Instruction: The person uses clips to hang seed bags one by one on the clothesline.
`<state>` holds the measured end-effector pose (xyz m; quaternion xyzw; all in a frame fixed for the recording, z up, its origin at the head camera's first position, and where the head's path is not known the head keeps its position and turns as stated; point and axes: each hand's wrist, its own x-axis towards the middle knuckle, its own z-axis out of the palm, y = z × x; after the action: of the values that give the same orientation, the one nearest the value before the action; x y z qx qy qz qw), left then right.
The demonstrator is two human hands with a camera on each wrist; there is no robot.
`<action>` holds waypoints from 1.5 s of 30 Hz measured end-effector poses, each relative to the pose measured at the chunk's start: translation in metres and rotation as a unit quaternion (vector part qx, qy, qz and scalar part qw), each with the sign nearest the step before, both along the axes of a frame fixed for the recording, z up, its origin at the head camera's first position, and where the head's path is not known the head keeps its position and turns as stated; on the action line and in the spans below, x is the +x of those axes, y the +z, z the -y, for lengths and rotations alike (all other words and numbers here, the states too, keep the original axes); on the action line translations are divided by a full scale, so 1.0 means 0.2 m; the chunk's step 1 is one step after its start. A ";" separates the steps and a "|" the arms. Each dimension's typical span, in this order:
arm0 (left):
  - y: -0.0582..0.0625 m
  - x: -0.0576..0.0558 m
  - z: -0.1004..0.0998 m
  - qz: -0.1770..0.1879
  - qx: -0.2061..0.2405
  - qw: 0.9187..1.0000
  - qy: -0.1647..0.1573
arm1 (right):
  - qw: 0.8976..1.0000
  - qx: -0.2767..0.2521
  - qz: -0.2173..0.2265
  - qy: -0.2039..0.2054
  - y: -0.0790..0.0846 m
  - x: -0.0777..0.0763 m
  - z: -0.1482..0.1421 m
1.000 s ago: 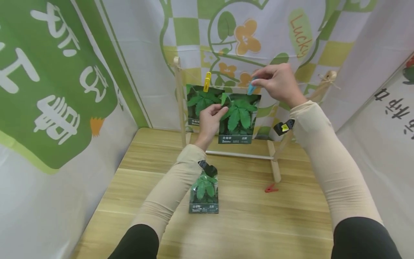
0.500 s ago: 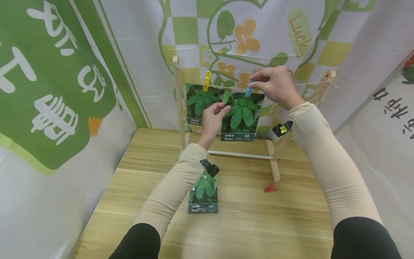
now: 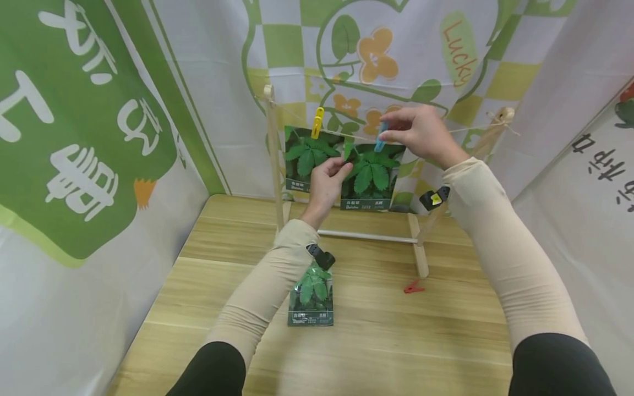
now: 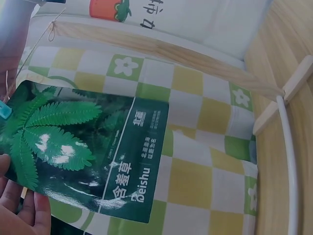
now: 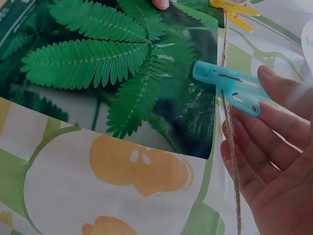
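In the head view, my left hand [image 3: 327, 184] pinches the left edge of a green plant-picture seed packet [image 3: 370, 184] at the string [image 3: 458, 130]. My right hand [image 3: 421, 133] holds a light-blue clothespin [image 3: 380, 137] at the packet's top edge. Seen from the right wrist, the clothespin [image 5: 227, 85] lies across the string, its tip over the packet's edge, with my thumb at its handle end. To the left, a similar packet [image 3: 299, 159] hangs under a yellow clothespin [image 3: 317, 123], partly hidden by my left hand.
The string runs between the wooden posts [image 3: 271, 159] of a small rack. A third packet [image 3: 311, 300] lies on the wooden table [image 3: 396, 341] under my left forearm, and a red clothespin [image 3: 414, 287] lies near the rack's right foot. Printed cloth [image 3: 284, 47] hangs behind.
The held packet has shifted slightly right and its lower edge has risen. My right hand and the blue clothespin have moved a little left and down.
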<state>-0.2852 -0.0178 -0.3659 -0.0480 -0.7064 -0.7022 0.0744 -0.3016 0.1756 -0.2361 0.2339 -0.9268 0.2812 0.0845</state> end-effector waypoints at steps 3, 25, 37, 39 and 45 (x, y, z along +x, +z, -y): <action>-0.01 0.00 0.00 0.000 0.008 1.000 -0.004 | 1.000 -0.006 -0.007 0.008 -0.01 0.00 0.00; -0.06 0.03 0.05 -0.082 0.000 0.997 0.016 | 0.997 -0.079 -0.008 -0.019 -0.07 0.04 -0.02; -0.06 0.05 0.07 -0.089 0.016 0.996 0.006 | 0.990 -0.135 -0.042 -0.018 -0.12 0.11 -0.05; -0.06 0.05 0.07 -0.092 0.016 0.996 0.005 | 0.988 -0.142 -0.050 -0.020 -0.13 0.12 -0.05; -0.06 0.05 0.08 -0.097 0.005 0.995 0.008 | 0.988 -0.145 -0.048 -0.028 -0.17 0.15 -0.07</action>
<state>-0.2744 -0.0343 -0.3783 -0.1099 -0.6924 -0.6976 0.1478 -0.2714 0.1906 -0.2696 0.2065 -0.8771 0.3989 0.1700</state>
